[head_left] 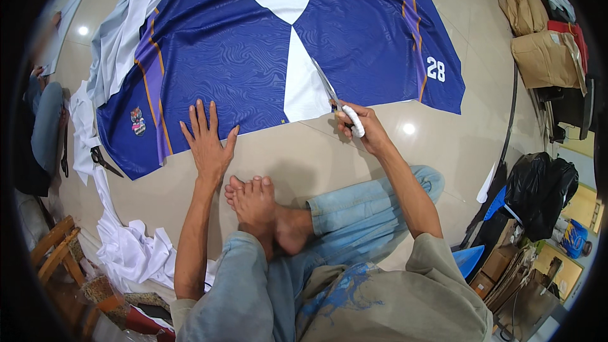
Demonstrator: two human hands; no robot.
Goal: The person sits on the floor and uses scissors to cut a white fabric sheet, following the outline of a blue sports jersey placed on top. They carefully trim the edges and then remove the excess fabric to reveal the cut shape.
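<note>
A large blue patterned fabric (221, 69) with purple and orange side stripes, white panels and printed markings lies on the tiled floor. My left hand (206, 139) rests flat with spread fingers on its lower left edge. My right hand (364, 130) is closed on scissors (323, 76) with a white-wrapped handle, their blades at the right side of the white wedge panel (304, 98). My bare feet (253, 209) are below the fabric, between my forearms.
Crumpled white fabric (133, 253) and black scissors (104, 161) lie at the left, near a wooden chair (63, 247). Another person's jeans-clad leg (44, 126) shows far left. Brown paper packages (548, 60), black bags (532, 190) and blue plastic objects (468, 259) line the right side.
</note>
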